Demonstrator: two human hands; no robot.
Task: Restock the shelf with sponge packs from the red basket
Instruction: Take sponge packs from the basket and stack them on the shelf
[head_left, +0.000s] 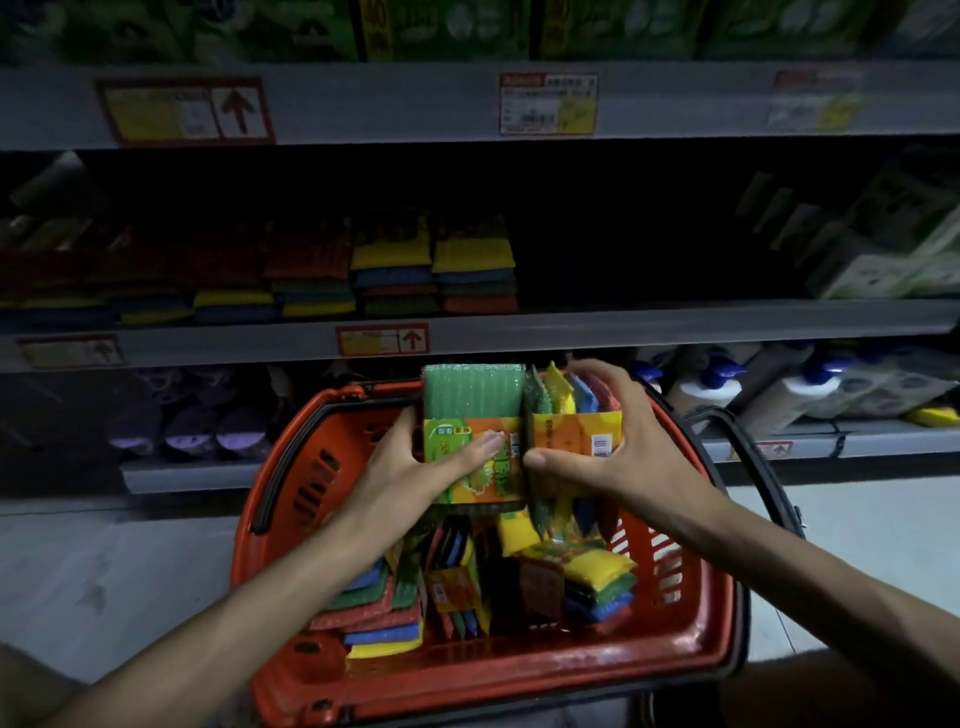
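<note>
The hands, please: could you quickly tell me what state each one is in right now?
Left hand: closed on the green-faced sponge pack.
Right hand: closed on the edge-on sponge pack beside it.

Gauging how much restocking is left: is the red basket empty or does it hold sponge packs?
Not empty: the red plastic basket holds several multicoloured sponge packs jumbled across its bottom.

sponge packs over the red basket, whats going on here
A person is restocking. The left hand grips a green-faced pack and the right hand grips a second pack, side by side above the basket. Other packs lie in the basket. On the shelf behind, stacked packs fill the left part; the space to their right is dark.
</note>
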